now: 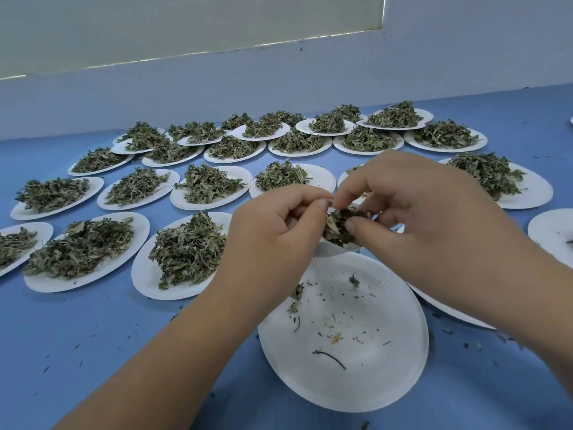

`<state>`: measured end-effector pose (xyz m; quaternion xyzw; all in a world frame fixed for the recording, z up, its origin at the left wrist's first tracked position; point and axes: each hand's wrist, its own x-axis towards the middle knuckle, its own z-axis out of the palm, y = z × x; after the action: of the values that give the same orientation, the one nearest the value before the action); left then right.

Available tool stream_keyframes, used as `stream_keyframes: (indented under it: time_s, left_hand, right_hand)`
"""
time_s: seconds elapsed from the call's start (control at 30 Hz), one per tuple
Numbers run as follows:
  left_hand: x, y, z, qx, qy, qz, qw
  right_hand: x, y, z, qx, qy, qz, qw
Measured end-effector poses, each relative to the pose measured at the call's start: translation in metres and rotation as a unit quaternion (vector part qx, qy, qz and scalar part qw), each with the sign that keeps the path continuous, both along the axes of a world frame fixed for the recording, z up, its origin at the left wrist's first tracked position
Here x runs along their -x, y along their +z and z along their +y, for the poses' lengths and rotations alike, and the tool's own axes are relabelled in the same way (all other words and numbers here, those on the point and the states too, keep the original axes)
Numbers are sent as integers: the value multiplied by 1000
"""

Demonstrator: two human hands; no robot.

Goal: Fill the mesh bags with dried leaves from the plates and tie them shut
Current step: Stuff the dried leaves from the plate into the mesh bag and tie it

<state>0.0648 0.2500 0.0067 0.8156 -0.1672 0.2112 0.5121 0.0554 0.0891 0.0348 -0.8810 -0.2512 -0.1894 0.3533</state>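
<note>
Only the head view to go on here, so: both hands are up over the nearly empty plate (356,395) closest to me, which has just crumbs and a dark twig (329,357) left on it. My right hand (418,212) has its fingers curled around a clump of dried leaves (339,226), and my left hand (279,225) is pinching at the top edge of that same clump with thumb and forefinger. So neither hand is relaxed; both are gripping. I honestly can't make out the mesh bag itself, it's too fine or it's hidden by the fingers, but I'm guessing the leaves are being stuffed into it or the mouth is getting gathered. Looks like the tail end of filling this one bag. Next move, I reckon, calls for keeping the clump squeezed while finding the drawstring or neck to cinch it, without shaking bits onto the blue table (93,336). Plenty left overall: the heaped plates (145,276) spread out beyond and to the left all have full leaf piles (189,246).
</note>
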Motion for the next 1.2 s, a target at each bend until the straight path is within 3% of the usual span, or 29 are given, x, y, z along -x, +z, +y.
stream_keyframes:
  time_s: [0.23, 0.47, 0.7, 0.87, 1.2]
  left_hand:
    - [1, 1, -2, 3, 4, 7, 1000]
    - [2, 2, -3, 4, 7, 11, 1000]
    - [2, 0, -6, 10, -13, 0, 1000]
    - [2, 0, -5, 14, -10, 2, 1000]
    - [-4, 0, 4, 73, -11, 18, 997]
  right_hand:
    - [1, 3, 3, 15, -19, 8, 1000]
    - [6, 8, 3, -34, 6, 103, 994]
    - [2, 4, 10, 54, -50, 44, 996]
    - [4, 5, 11, 104, -25, 34, 994]
    - [1, -3, 3, 39, -9, -85, 996]
